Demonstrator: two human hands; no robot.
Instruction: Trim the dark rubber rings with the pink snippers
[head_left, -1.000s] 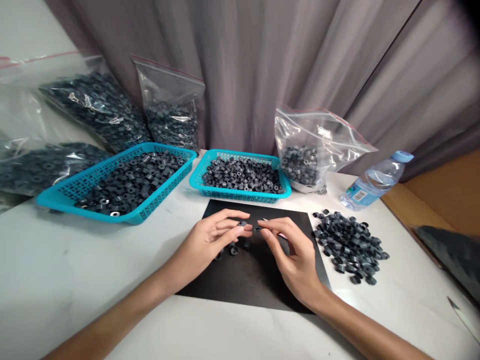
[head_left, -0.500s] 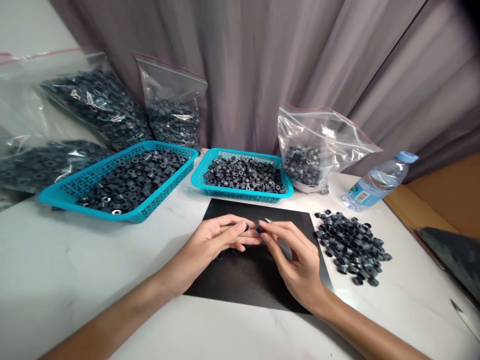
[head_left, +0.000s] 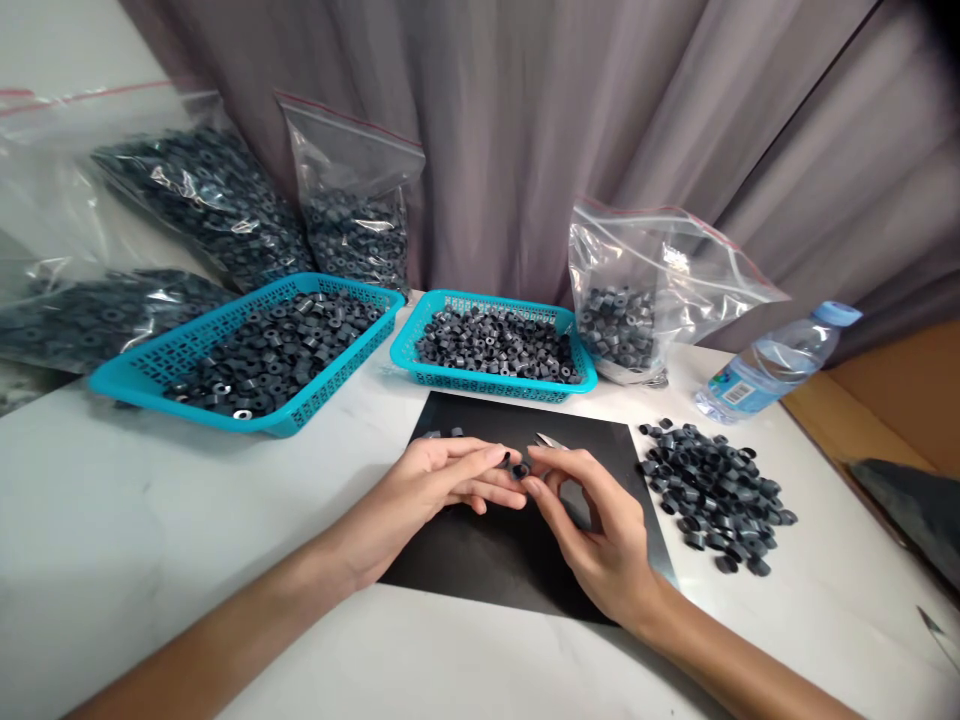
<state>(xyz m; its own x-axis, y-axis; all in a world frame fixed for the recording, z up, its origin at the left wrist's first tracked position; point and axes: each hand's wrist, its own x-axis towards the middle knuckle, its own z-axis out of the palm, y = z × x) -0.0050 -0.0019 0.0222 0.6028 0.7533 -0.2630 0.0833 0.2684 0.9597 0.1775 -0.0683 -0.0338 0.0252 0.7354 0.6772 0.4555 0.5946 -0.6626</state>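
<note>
Both hands meet over the flat black rectangular mat [head_left: 517, 540] at the lower middle of the frame. The left hand [head_left: 435, 485] and the right hand [head_left: 600, 530] have their fingertips pressed together around a small dark grey plastic ring [head_left: 519, 468], which sits pinched between them just above the mat. A thin silvery metal tool tip [head_left: 550, 440] pokes out behind the right hand's fingers; how it is held cannot be told. A few loose grey rings [head_left: 444, 433] lie on the mat's upper left corner.

To the right of the mat, a loose heap of dark grey rings [head_left: 712, 490] rests on the white tabletop [head_left: 112, 520]. Above the mat stands a small turquoise plastic basket [head_left: 491, 345] full of rings, and left of it a larger turquoise basket [head_left: 247, 350]. Clear zip bags of rings [head_left: 352, 225] lean on the grey curtain [head_left: 525, 120] along the top, another clear bag [head_left: 637, 300] right of centre, and a clear plastic water bottle [head_left: 772, 362] lies at the right edge.
</note>
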